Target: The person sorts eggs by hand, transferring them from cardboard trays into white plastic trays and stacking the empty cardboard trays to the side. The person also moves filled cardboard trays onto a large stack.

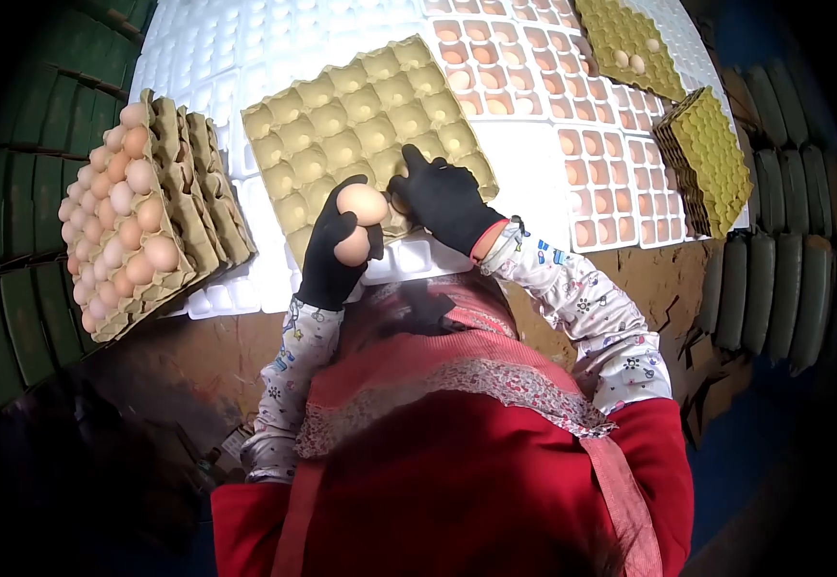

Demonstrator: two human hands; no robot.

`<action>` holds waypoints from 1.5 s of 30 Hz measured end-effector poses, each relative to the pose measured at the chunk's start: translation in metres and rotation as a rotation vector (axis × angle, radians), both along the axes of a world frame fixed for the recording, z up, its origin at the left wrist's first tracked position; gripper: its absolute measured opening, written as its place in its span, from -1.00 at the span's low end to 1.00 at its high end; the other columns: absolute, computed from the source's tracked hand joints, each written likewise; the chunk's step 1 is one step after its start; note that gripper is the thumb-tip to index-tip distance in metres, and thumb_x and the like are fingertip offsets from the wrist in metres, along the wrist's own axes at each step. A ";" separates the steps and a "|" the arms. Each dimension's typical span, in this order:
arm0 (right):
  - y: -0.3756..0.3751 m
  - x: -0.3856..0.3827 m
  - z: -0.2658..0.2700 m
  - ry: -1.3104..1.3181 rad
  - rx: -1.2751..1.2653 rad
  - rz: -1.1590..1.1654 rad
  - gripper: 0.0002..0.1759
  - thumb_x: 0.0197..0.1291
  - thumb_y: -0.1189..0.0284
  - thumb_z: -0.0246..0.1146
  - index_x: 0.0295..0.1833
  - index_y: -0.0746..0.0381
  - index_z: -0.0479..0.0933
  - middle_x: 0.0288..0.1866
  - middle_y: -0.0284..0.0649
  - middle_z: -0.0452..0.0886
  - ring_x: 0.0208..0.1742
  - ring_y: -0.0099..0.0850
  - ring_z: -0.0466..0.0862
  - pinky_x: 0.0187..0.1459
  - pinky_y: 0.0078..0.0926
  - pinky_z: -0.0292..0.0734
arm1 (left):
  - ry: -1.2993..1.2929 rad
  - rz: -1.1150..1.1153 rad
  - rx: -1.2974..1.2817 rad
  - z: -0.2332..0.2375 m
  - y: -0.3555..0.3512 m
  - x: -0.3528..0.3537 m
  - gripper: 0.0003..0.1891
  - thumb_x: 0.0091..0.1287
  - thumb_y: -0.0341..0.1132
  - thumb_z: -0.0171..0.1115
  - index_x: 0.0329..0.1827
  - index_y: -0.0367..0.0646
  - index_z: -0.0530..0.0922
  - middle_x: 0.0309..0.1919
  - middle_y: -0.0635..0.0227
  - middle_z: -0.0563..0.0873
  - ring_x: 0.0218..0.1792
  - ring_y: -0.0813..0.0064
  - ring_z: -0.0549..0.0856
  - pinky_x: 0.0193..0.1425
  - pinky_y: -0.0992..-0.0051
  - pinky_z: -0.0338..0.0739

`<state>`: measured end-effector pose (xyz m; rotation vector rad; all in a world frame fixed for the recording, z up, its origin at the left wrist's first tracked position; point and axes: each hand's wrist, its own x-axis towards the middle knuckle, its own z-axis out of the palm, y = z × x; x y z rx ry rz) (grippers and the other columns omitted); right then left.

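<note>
My left hand (pixel 332 255), in a black glove, is closed around two brown eggs, an upper egg (pixel 363 205) and a lower egg (pixel 352 247). Both are held just above the near edge of a tan pulp egg tray (pixel 342 135), whose visible cups hold nothing. Over the near right part of that tray is my right hand (pixel 443 202), also black-gloved. Its fingers curl down into the cups, and a small brownish patch shows beneath them. What it grips there is mostly hidden.
At left, a tilted stack of pulp trays has a top tray full of eggs (pixel 115 207). White plastic trays (pixel 621 188) with eggs in their compartments cover the right side. Further right are stacked pulp trays (pixel 712 163) and another tray (pixel 630 38) with several eggs.
</note>
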<state>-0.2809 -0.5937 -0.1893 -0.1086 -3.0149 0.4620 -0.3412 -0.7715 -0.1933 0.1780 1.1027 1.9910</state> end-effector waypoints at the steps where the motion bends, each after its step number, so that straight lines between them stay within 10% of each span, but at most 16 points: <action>1: 0.010 0.001 0.009 -0.084 -0.111 0.038 -0.80 0.06 0.38 0.24 -0.21 0.22 0.49 -0.19 0.00 0.54 -0.25 -0.08 0.66 -0.29 -0.15 0.57 | -0.120 0.050 0.058 0.001 0.003 0.005 -0.37 0.24 -0.14 0.12 0.33 -0.27 0.26 -0.16 0.10 0.62 -0.48 0.44 0.58 -0.44 0.52 0.48; 6: 0.062 0.047 0.036 -0.221 -1.802 -0.197 -0.54 0.27 0.23 0.21 0.16 0.31 0.46 -0.12 -0.25 0.62 -0.17 -0.52 0.61 -0.17 -0.57 0.52 | -0.220 0.093 0.015 0.006 0.008 0.038 -0.37 0.26 -0.13 0.14 0.34 -0.24 0.27 -0.07 0.08 0.63 -0.45 0.42 0.59 -0.45 0.52 0.47; 9: 0.094 0.113 0.023 -0.080 -1.984 -0.365 -0.50 0.40 0.21 0.06 0.28 0.34 0.35 -0.05 -0.20 0.62 -0.20 -0.53 0.59 -0.20 -0.60 0.53 | -0.244 -0.001 0.016 0.010 0.041 0.063 -0.46 0.24 -0.23 0.21 0.25 -0.27 0.35 -0.12 0.14 0.64 -0.33 0.46 0.63 -0.28 0.50 0.53; 14: 0.167 0.190 -0.006 -0.110 -1.135 -0.478 -0.48 0.01 0.32 0.40 0.11 0.25 0.49 -0.09 -0.25 0.61 -0.16 -0.46 0.61 -0.11 -0.47 0.56 | 0.322 -0.587 -0.249 -0.017 0.114 0.099 -0.55 0.13 -0.33 0.34 0.08 -0.28 0.48 -0.11 0.21 0.60 -0.15 0.32 0.63 -0.09 0.38 0.54; 16: 0.186 0.205 -0.023 0.000 -0.494 -0.064 -0.48 -0.10 0.30 0.45 0.04 0.17 0.53 -0.04 -0.22 0.56 -0.07 -0.32 0.62 -0.08 -0.36 0.58 | 1.510 -0.404 0.075 -0.036 0.142 0.108 -0.53 0.01 -0.32 0.35 0.02 -0.20 0.47 -0.17 0.12 0.59 -0.20 0.13 0.61 -0.20 0.22 0.53; 20: 0.184 0.200 -0.039 -0.402 -0.167 0.168 -0.47 -0.11 0.45 0.44 0.07 0.06 0.52 0.27 -0.14 0.38 0.01 -0.12 0.62 -0.10 -0.22 0.59 | 1.300 -0.421 -0.261 -0.085 0.162 0.132 -0.57 -0.02 -0.24 0.37 -0.06 -0.15 0.53 -0.14 0.07 0.59 -0.15 0.02 0.60 -0.14 0.21 0.53; 26: 0.218 0.149 -0.054 -0.283 -0.474 0.096 -0.75 0.08 0.28 0.36 -0.14 0.12 0.63 0.27 -0.19 0.42 0.00 -0.19 0.63 -0.06 -0.28 0.57 | 1.252 -0.284 -0.355 -0.121 0.145 0.135 -0.57 0.03 -0.42 0.39 0.02 -0.15 0.54 -0.03 0.21 0.59 -0.03 0.16 0.60 0.04 0.33 0.54; 27: 0.221 0.140 -0.062 -0.167 -0.481 0.070 -0.76 0.05 0.32 0.35 -0.15 0.14 0.63 0.23 -0.16 0.46 -0.01 -0.20 0.63 -0.04 -0.28 0.56 | 0.356 -0.265 -0.224 -0.119 0.138 0.147 -0.68 0.13 -0.46 0.32 -0.02 -0.12 0.57 0.02 0.22 0.58 -0.01 0.18 0.60 0.04 0.34 0.53; 28: 0.222 0.131 -0.067 -0.050 -0.488 0.042 -0.76 0.02 0.36 0.34 -0.16 0.16 0.62 0.19 -0.12 0.50 -0.02 -0.20 0.63 -0.03 -0.28 0.54 | 0.357 -0.259 -0.232 -0.112 0.133 0.146 -0.68 0.13 -0.46 0.32 -0.02 -0.12 0.57 0.02 0.22 0.58 -0.01 0.18 0.60 0.04 0.34 0.53; 31: 0.223 0.105 -0.081 0.219 -0.227 0.040 -0.72 0.03 0.27 0.34 -0.13 0.12 0.63 0.15 -0.02 0.53 -0.11 -0.14 0.65 -0.08 -0.32 0.55 | 1.519 -0.060 -0.623 -0.074 0.108 0.132 -0.74 0.13 -0.46 0.30 -0.09 -0.16 0.60 -0.03 0.17 0.61 0.03 0.18 0.59 0.07 0.23 0.51; 33: 0.205 0.089 -0.064 0.088 -0.527 -0.055 -0.70 0.07 0.24 0.31 -0.09 0.13 0.62 0.12 0.00 0.54 -0.10 -0.11 0.65 -0.08 -0.31 0.54 | 1.595 0.318 -0.868 -0.035 0.078 0.117 -0.73 0.19 -0.43 0.30 -0.04 -0.18 0.58 -0.01 0.12 0.60 0.05 0.13 0.57 0.16 0.21 0.44; 37: 0.150 0.043 -0.030 -0.211 -0.893 -0.262 -0.28 0.16 -0.06 0.24 0.25 0.27 0.39 -0.07 0.11 0.64 -0.07 -0.13 0.67 -0.05 -0.26 0.54 | 1.071 1.006 -1.568 -0.064 -0.029 0.047 -0.42 0.35 -0.13 0.25 0.31 -0.33 0.36 0.26 0.06 0.47 0.23 0.19 0.48 0.32 0.29 0.34; 39: 0.128 0.029 -0.032 -0.181 -1.038 -0.074 -0.24 0.21 -0.05 0.20 0.30 0.31 0.32 -0.06 0.11 0.61 -0.05 -0.04 0.63 0.02 -0.14 0.46 | 0.418 0.849 -0.839 -0.116 -0.093 0.013 -0.52 0.44 -0.29 0.13 0.35 -0.34 0.32 0.22 0.09 0.50 0.22 0.27 0.48 0.30 0.34 0.37; 41: 0.109 0.020 -0.064 0.155 -0.735 -0.125 -0.43 0.26 0.18 0.15 0.26 0.32 0.33 -0.10 0.19 0.59 -0.08 0.12 0.59 -0.03 -0.04 0.45 | 0.678 0.869 -1.034 -0.085 -0.068 0.011 -0.59 0.50 -0.34 -0.07 0.35 -0.31 0.35 0.21 0.06 0.50 0.18 0.28 0.53 0.29 0.33 0.42; 43: 0.128 0.032 -0.040 0.199 -0.837 -0.148 -0.44 0.27 0.21 0.16 0.26 0.34 0.34 -0.03 0.16 0.59 -0.02 0.06 0.60 -0.01 -0.12 0.47 | 0.687 0.921 -0.605 -0.110 -0.112 -0.007 -0.60 0.52 -0.33 -0.11 0.30 -0.40 0.37 0.18 -0.02 0.54 0.14 0.25 0.57 0.29 0.35 0.45; 45: 0.160 0.063 -0.007 0.327 -0.980 -0.220 -0.44 0.27 0.25 0.19 0.26 0.38 0.35 0.01 0.08 0.61 0.01 -0.11 0.63 0.03 -0.26 0.49 | 1.732 0.690 -1.533 -0.064 -0.078 0.004 -0.62 0.50 -0.38 -0.08 0.27 -0.46 0.39 0.21 0.05 0.54 0.10 0.32 0.59 0.27 0.41 0.45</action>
